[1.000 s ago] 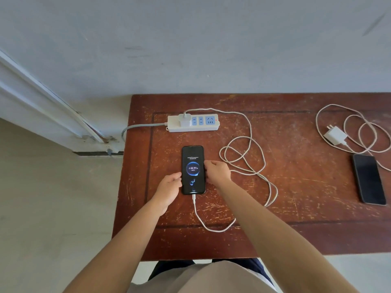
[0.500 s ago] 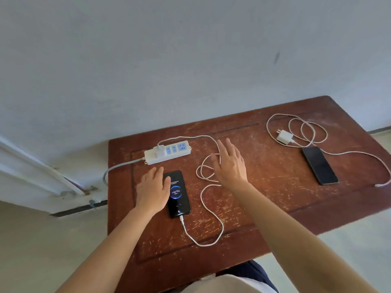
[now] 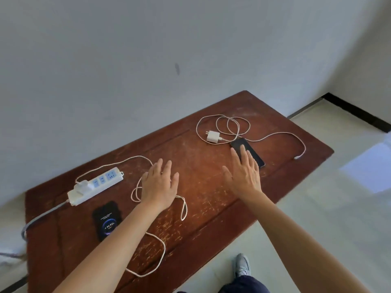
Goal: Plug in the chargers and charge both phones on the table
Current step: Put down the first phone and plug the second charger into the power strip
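A white power strip (image 3: 96, 186) lies at the table's left with one white charger (image 3: 83, 185) plugged in. Its cable (image 3: 160, 248) loops to a black phone (image 3: 107, 219) whose screen glows with a charging display. My left hand (image 3: 159, 185) hovers open over that cable's coil. Further right lies a second white charger (image 3: 212, 137), unplugged, with its coiled cable (image 3: 232, 125) and loose connector end (image 3: 297, 158). A dark-screened second phone (image 3: 252, 153) lies beside it. My right hand (image 3: 243, 174) is open, its fingertips over that phone's near end.
The worn brown wooden table (image 3: 203, 187) stands against a pale grey wall. The strip's grey lead (image 3: 36, 219) runs off the left edge. Pale floor and a black skirting lie to the right. A grey shoe (image 3: 242, 265) shows below the table's front edge.
Both hands have left the charging phone and moved right across the table. My right hand now reaches the second phone. The view has swung right.
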The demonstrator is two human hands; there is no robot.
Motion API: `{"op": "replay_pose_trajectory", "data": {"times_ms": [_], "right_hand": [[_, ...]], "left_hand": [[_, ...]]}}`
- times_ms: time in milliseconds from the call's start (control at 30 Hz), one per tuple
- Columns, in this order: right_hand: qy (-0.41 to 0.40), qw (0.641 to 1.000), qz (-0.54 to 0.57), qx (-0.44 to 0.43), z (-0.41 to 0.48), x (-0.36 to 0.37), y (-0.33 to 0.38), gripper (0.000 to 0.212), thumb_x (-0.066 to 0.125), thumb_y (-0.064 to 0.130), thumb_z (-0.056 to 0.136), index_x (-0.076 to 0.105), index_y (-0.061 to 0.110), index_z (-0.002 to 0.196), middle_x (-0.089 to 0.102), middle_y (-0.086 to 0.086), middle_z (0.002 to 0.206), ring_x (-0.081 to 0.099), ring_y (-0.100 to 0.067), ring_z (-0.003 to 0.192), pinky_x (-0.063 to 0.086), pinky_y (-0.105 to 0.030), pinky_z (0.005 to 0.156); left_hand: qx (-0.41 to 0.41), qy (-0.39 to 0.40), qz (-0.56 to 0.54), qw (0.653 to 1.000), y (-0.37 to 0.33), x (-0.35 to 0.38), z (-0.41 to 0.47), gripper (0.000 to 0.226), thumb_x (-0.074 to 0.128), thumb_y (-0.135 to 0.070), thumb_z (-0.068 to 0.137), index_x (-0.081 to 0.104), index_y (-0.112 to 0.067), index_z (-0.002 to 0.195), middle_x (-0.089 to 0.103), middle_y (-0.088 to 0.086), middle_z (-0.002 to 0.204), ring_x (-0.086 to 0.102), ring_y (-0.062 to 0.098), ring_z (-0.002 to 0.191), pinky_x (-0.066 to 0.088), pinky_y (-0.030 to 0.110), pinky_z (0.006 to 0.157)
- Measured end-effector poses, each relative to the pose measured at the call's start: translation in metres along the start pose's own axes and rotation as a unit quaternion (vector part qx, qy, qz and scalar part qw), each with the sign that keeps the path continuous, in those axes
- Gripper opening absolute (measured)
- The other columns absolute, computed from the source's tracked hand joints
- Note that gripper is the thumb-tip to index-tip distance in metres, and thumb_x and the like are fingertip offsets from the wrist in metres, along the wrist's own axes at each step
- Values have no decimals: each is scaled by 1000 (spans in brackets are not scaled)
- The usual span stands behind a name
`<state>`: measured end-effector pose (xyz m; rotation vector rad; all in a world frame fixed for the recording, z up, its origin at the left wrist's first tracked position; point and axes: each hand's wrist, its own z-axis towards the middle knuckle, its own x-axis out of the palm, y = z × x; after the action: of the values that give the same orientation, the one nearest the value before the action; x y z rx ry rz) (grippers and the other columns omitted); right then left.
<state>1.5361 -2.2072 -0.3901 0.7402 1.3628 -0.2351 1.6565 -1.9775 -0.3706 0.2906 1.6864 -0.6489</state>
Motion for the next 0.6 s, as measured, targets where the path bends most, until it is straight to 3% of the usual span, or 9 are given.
{"op": "replay_pose_trajectory", "data": {"times_ms": [300, 600], "right_hand": [[118, 992, 24, 33, 88, 6, -126, 76, 53, 44, 99, 17, 16, 159, 16, -18, 167, 21, -38, 151, 27, -53, 120], [138, 984, 76, -78, 194, 51, -88, 68, 61, 36, 95, 34, 12, 152, 43, -14, 153, 42, -36, 139, 39, -50, 111]], "left_hand": [[-38, 105, 34, 993, -110, 81, 71, 63, 27, -51, 103, 22, -18, 157, 14, 16, 167, 13, 32, 153, 20, 51, 121], [-73, 150, 94, 981, -95, 143, 114, 61, 25, -46, 104, 20, -18, 158, 13, 13, 168, 13, 33, 153, 22, 55, 121]]}}
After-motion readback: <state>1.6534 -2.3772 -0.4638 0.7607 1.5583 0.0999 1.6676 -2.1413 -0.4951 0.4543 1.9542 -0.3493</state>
